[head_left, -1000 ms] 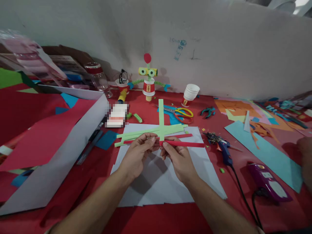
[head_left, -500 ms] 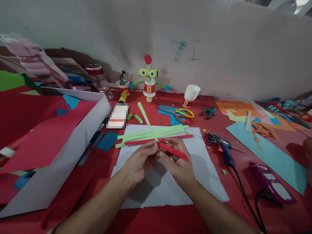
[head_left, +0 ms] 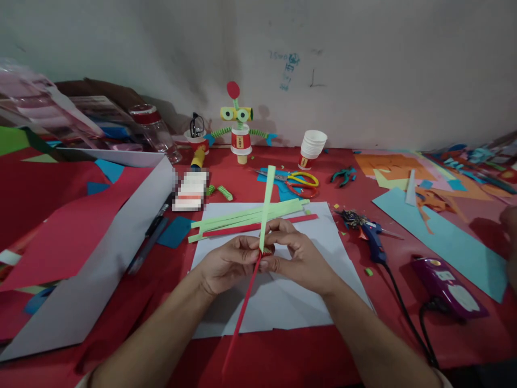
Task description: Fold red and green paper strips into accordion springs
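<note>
My left hand and my right hand meet over white paper sheets, both closed on one piece of folded paper strips. From the fold a light green strip sticks up and away, while a red strip hangs down toward me. The small folded part between my fingertips is mostly hidden. Just beyond my hands lie several loose green strips and another red strip on the sheets.
A paper-cup robot figure stands at the back near stacked cups. Scissors, pliers and a corded glue gun lie to the right. A white box with coloured paper stands left. A person's hand shows at the right edge.
The red strip has swung from pointing right across my right hand to hanging down toward me. The green strip now points nearly straight up instead of leaning left.
</note>
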`<act>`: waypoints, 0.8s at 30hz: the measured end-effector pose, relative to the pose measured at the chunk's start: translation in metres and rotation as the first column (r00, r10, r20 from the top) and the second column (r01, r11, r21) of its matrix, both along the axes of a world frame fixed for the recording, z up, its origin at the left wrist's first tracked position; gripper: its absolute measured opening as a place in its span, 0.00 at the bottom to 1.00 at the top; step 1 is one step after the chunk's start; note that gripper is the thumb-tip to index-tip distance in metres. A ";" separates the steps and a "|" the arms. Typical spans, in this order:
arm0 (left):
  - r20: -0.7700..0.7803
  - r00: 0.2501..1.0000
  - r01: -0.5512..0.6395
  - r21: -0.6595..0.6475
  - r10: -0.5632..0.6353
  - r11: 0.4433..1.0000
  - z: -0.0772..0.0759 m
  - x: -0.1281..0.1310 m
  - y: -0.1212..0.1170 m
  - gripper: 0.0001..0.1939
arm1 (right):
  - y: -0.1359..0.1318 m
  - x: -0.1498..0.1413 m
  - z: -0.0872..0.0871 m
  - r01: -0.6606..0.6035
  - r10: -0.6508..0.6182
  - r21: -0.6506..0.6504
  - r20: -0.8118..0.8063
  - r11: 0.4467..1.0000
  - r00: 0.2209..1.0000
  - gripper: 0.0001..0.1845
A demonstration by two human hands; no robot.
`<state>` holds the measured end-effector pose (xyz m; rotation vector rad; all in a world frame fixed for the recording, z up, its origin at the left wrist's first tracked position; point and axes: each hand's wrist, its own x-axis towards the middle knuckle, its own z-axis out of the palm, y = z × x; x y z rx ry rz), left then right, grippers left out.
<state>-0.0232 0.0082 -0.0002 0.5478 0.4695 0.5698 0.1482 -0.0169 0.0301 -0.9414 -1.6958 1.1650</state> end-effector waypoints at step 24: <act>-0.249 0.912 -0.302 0.126 0.325 0.945 0.016 0.008 -0.004 0.08 | -0.001 -0.014 -0.021 0.210 -0.227 -0.146 -0.110 0.967 0.968 0.09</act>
